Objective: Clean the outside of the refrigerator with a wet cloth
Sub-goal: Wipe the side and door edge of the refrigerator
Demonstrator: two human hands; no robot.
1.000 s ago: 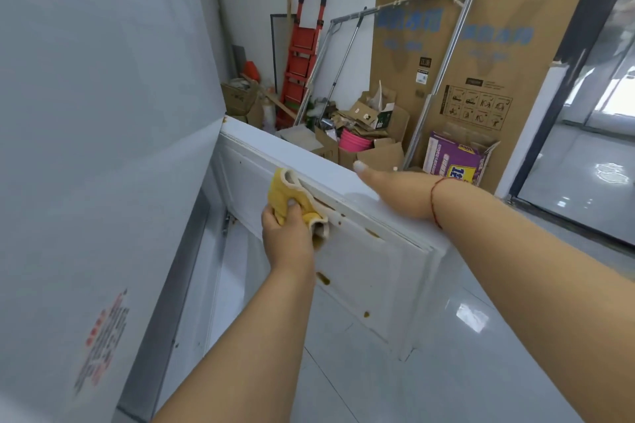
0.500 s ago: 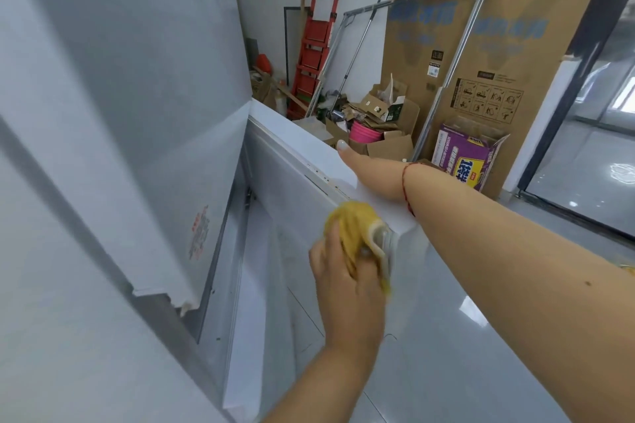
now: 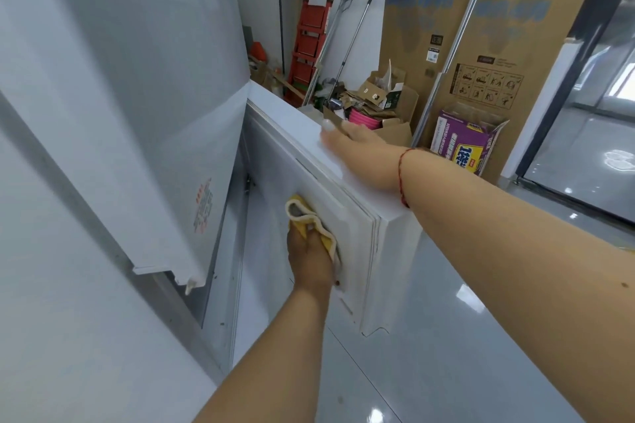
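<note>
A person's left hand [image 3: 311, 259] grips a yellow cloth [image 3: 309, 221] against the inner face of the open lower fridge door [image 3: 357, 216], mid-wipe, while the right hand [image 3: 357, 151] lies flat, fingers straight, on the door's top edge. The next stroke likely needs the door held steady.

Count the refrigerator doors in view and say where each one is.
2. The upper door fills the left of the view, shut. The lower door swings open at centre, right hand resting on its top edge, left hand pressing the yellow cloth against its inner face. Others may lie out of frame.
</note>
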